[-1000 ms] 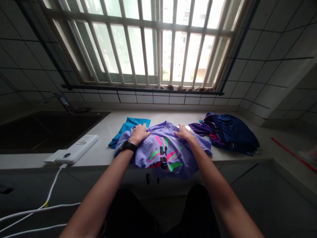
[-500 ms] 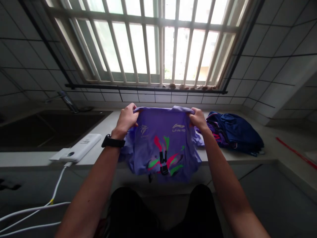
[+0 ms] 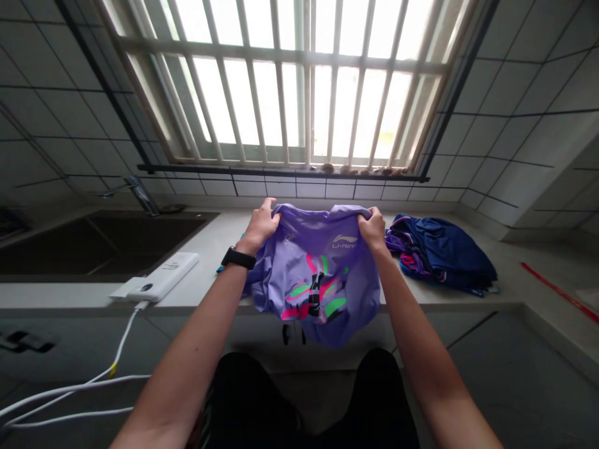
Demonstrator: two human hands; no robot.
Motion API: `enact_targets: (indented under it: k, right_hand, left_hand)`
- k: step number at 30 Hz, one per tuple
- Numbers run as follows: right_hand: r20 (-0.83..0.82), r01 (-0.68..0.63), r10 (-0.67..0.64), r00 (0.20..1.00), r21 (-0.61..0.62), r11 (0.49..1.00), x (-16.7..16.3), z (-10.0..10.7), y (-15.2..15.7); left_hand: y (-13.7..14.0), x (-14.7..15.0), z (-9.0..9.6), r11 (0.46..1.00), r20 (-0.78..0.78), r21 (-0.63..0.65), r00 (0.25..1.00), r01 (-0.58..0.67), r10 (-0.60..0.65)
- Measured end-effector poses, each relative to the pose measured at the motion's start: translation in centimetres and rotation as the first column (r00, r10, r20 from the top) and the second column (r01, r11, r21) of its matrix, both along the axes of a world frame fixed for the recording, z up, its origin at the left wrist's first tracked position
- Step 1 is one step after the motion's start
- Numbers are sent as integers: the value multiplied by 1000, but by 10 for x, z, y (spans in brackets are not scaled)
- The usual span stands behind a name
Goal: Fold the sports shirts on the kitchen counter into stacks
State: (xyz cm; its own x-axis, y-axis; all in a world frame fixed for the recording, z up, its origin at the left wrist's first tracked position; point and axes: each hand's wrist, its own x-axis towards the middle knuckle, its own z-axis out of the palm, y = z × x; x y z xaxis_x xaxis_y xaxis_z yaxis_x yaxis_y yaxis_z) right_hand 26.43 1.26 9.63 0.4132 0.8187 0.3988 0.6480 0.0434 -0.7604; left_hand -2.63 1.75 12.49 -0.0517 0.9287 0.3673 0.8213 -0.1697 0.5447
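Observation:
A purple sports shirt with a pink, green and black print hangs between my two hands over the counter's front edge. My left hand, with a black watch on the wrist, grips its upper left part, the index finger pointing up. At the upper right corner my right hand is closed on the fabric. The cloth between them sags in folds, and its lower part drops below the counter top. A bit of blue cloth shows behind my left wrist, mostly hidden.
Dark blue folded clothing lies right of my right hand. A white power bank with a cable sits on the counter at left, by the dark sink and faucet. A red strip lies far right.
The shirt's top edge, stretched straight before, now sags. My left hand has moved right and its index finger has lifted. Blue cloth now shows behind my left wrist.

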Motion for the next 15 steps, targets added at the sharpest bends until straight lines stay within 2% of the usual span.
enact_targets:
  k: [3,6,9,11,13,14,15]
  right_hand:
    - [100,-57,69,993,-117,991,-1,-21,1]
    - [256,-221,268,929,-199,955,-3,-42,-5]
    - [354,-339,459,815,-351,873,-12,-62,-13]
    - [380,-328,517,767,-460,825,-22,-72,-17]
    - [408,-267,523,748,-536,801,-32,-79,-17]
    - [419,-236,520,744,-563,792,-36,-81,-16]
    - [426,-212,518,742,-583,784,-39,-83,-13]
  left_hand:
    - [7,10,-32,976,-87,-81,974,204,-210]
    - [3,12,-54,962,-181,-142,949,235,-259]
    - [-16,-3,-64,979,-276,-175,950,101,-148]
    - [-41,-24,-69,979,-306,-191,952,-66,5]
    - [-74,-48,-77,958,-278,-209,951,-196,134]
    - [-93,-58,-83,940,-246,-270,959,-207,140]
    - [-111,-65,-91,892,-200,-409,973,-192,118]
